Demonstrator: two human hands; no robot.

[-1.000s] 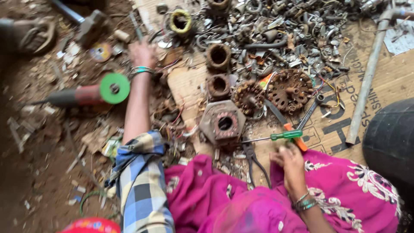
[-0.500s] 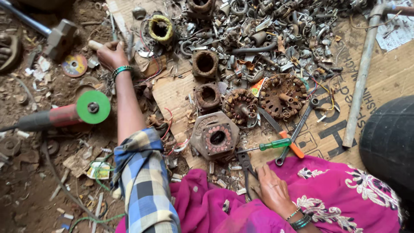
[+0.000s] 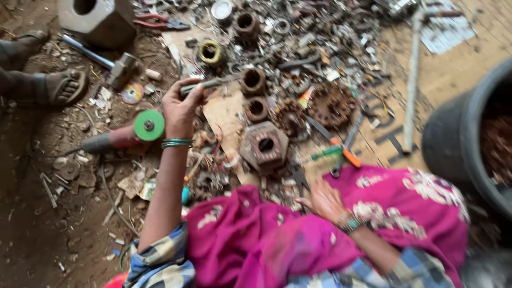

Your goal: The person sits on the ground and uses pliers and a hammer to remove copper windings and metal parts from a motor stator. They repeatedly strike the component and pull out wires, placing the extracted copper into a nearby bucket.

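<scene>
Down on the dirt floor (image 3: 32, 224), I take the rusty hexagonal block (image 3: 265, 145) with its round bore as my landmark and work from the biggest thing to the smallest. Far right of it, the curved wall of a large black tub (image 3: 453, 144) fills the frame edge. Nearer me than the block, bright pink cloth (image 3: 277, 234) covers my lap. Far up and left of the block stands a grey metal block (image 3: 98, 18) with a hole in it. Right of the hexagonal block, a long pale pipe (image 3: 412, 80) runs up the cardboard sheet (image 3: 224, 114). Left of the block lies an angle grinder (image 3: 120, 137) with a green disc, and beyond that a sandalled foot (image 3: 61, 88) of another person. Just up and right of the block sits a rusty toothed gear (image 3: 332, 104); just above the block are two short rusty sleeves, one of them here (image 3: 257, 108).

My left hand (image 3: 181, 104), up and left of the block, is closed around a thin grey metal rod (image 3: 205, 85), lifted off the scrap with its free end pointing right. My right hand (image 3: 325, 200), below and right of the block, rests with fingers loosely spread, holding nothing, beside a green-handled screwdriver (image 3: 326, 153) and orange-handled pliers (image 3: 344, 154).
</scene>
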